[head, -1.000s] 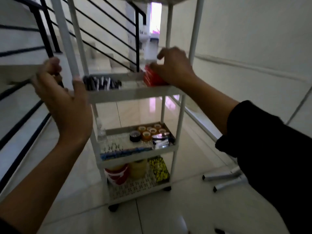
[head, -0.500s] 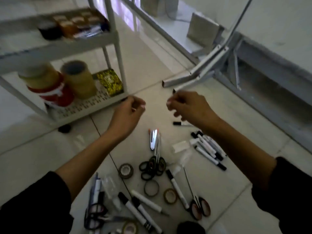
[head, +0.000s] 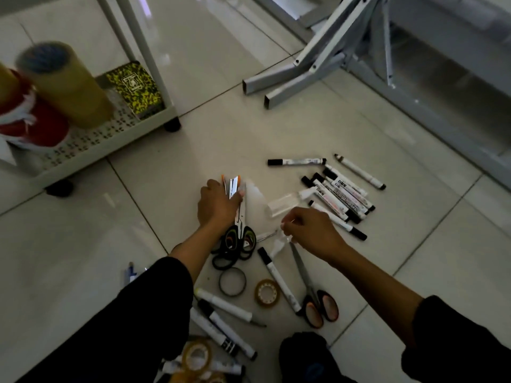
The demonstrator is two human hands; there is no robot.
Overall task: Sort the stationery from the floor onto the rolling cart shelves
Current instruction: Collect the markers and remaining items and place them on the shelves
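Stationery lies scattered on the tiled floor. My left hand [head: 218, 203] grips a bundle of scissors [head: 238, 217] by the blades, their black handles pointing toward me. My right hand [head: 312, 230] pinches a clear plastic wrapper [head: 279, 244] just right of that bundle. A group of markers [head: 338, 194] lies to the right. Nearer me are another pair of scissors [head: 315, 294], two small tape rolls [head: 266, 293] and more markers [head: 224, 322]. The white rolling cart [head: 91, 145] stands at the upper left; only its bottom shelf shows.
The cart's bottom shelf holds big tape rolls [head: 66, 84], a red-and-white roll [head: 30, 125] and a yellow-black box [head: 135, 89]. Grey metal frame legs [head: 304, 70] lie on the floor at the upper right. A dark object [head: 304, 352] sits by my right arm.
My view swung down from the cart to the floor. Both hands dropped from mid-air to the pile; the left took hold of the scissors, the right pinched the plastic wrapper.
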